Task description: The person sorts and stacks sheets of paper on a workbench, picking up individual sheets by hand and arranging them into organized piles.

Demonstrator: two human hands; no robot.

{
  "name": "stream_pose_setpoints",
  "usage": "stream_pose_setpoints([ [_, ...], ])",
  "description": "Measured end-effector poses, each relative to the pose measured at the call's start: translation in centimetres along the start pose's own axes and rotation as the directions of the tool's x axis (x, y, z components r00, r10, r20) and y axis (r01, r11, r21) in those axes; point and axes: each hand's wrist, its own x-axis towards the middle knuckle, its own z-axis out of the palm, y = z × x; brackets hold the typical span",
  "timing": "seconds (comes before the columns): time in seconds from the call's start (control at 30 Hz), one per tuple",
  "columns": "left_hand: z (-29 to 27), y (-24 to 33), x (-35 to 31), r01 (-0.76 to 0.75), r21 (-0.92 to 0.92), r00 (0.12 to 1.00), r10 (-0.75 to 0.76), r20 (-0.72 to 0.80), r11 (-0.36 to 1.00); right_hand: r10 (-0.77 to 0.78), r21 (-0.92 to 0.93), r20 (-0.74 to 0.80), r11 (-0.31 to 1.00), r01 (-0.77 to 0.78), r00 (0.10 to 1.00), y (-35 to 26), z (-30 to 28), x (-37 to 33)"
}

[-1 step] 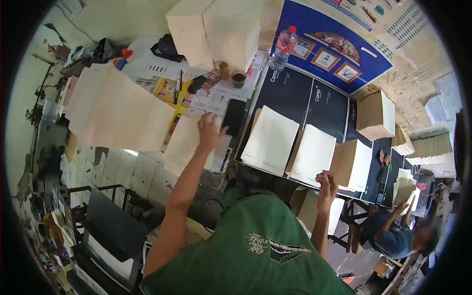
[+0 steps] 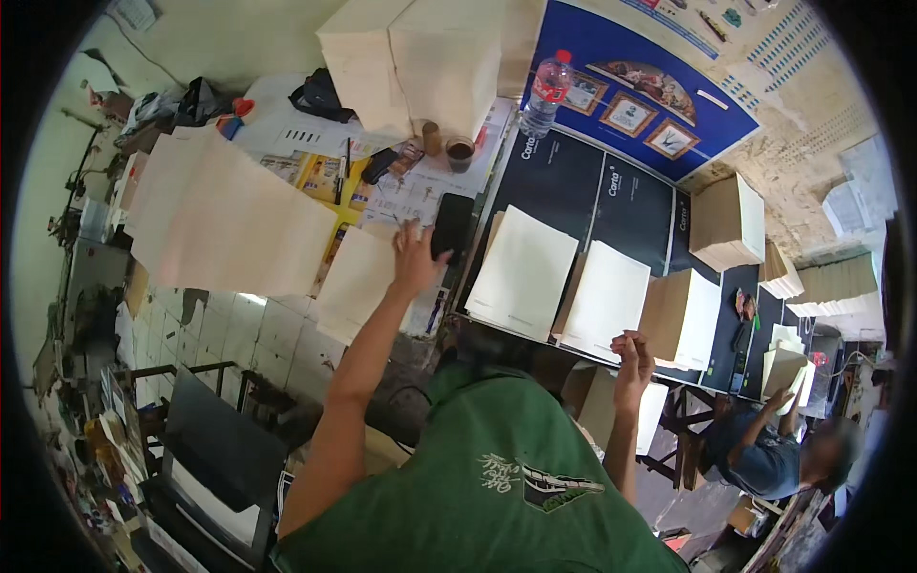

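My left hand (image 2: 415, 260) is open, fingers spread, over the right side of a low pile of cream sheets (image 2: 358, 279). A black phone (image 2: 452, 225) lies just right of its fingertips. No object shows in that hand. My right hand (image 2: 633, 357) is held with bent fingers drawn together, by the near right corner of a cream paper stack (image 2: 607, 296). Whether it pinches anything is too small to tell. To the left of that stack lies another stack of cream sheets (image 2: 523, 272); to its right stands a taller one (image 2: 690, 320).
A large fanned sheet pile (image 2: 224, 215) lies at left. Behind are tall paper blocks (image 2: 444, 67), a glass of dark drink (image 2: 459, 153) and a water bottle (image 2: 547, 95). At far right, a person (image 2: 759, 458) handles papers. A black chair (image 2: 215, 430) stands lower left.
My left hand has come slightly nearer and to the right, with its fingers more spread. My right hand is almost unmoved.
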Motion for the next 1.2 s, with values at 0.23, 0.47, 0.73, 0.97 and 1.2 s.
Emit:
stream_pose_setpoints([
  [0.23, 0.9, 2.8, 0.8, 0.162, 0.088, 0.9, -0.184, 0.396, 0.983, 0.02, -0.067, -0.08, 0.997, -0.025, 0.997, -1.0, -0.5, -1.7],
  [0.47, 2.4, 2.4, 0.5, 0.04, 0.127, 0.938, -0.081, 0.337, 0.991, 0.045, -0.147, -0.167, 0.987, -0.07, 0.985, -1.4, -2.4, -2.2],
  [0.73, 0.3, 1.1, -1.9, 0.205, -0.164, 0.976, -0.214, -0.042, 0.965, -0.45, -0.92, -0.236, 0.39, -0.049, 0.862, -0.9, -13.7, 7.2],
  [0.97, -4.8, 4.5, -6.9, 0.409, -0.104, 0.908, -0.416, -0.055, 0.907, -0.218, -0.918, -0.244, 0.365, -0.154, 0.945, 3.8, -17.1, 7.4],
  [1.2, -6.7, 4.5, -11.8, 0.523, -0.138, 0.824, -0.54, -0.172, 0.841, -0.049, -0.846, -0.266, 0.49, -0.209, 0.963, 2.1, -17.4, 8.3],
])
